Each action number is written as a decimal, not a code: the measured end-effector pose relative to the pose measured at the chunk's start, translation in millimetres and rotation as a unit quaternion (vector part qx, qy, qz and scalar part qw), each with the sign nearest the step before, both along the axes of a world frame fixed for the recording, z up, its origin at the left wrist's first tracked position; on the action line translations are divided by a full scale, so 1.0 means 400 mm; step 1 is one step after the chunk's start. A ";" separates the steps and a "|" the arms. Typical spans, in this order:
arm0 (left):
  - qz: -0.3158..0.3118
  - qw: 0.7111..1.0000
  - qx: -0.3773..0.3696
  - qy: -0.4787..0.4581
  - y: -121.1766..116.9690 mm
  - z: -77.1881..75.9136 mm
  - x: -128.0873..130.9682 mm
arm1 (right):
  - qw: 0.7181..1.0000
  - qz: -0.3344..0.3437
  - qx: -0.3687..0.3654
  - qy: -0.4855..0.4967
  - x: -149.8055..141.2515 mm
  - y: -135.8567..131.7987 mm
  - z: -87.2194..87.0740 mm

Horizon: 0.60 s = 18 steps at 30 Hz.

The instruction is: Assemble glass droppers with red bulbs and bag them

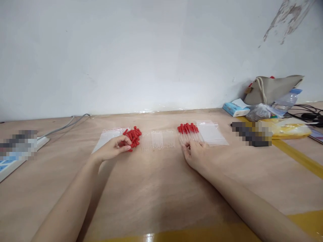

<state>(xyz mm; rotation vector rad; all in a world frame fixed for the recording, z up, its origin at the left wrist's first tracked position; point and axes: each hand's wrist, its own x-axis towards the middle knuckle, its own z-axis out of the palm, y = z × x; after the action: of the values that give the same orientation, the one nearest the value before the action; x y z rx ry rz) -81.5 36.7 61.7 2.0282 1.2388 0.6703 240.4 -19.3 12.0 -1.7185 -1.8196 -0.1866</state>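
Note:
Beside a pile of loose red rubber bulbs point(133, 134), my left hand point(114, 148) is curled, with a red bulb showing between its thumb and fingers. A row of clear thin glass dropper tubes point(157, 140) lies side by side in the middle of the table. To their right are several droppers with red bulbs point(188, 128) on their far ends, grouped together. My right hand point(195, 154) has its fingers closed at the near end of this group, on a dropper's clear tube. Its fingertips partly hide the tube ends.
Clear zip bags lie at both sides, one on the left point(107, 136) and one on the right point(213, 132). Farther right are a blue tissue pack point(234, 109), a grey bag point(275, 89), a yellow package point(285, 129) and black cables point(308, 112). A power strip point(41, 143) sits far left.

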 end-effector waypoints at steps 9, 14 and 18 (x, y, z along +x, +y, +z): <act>-0.020 0.991 0.050 -0.123 -0.092 -0.155 0.250 | 0.969 0.238 0.023 0.068 -0.016 -0.001 -0.033; -0.016 0.993 0.101 -0.059 -0.099 -0.148 0.243 | 0.963 0.267 0.017 0.038 -0.020 -0.006 -0.044; -0.023 0.994 0.091 -0.060 -0.102 -0.138 0.241 | 0.962 0.272 0.021 0.014 -0.024 -0.009 -0.036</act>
<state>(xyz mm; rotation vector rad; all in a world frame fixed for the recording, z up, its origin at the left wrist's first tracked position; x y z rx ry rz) 14.9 -3.9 6.6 2.1219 1.0911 0.8965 230.7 -22.7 -2.5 -1.1279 -2.1700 0.0288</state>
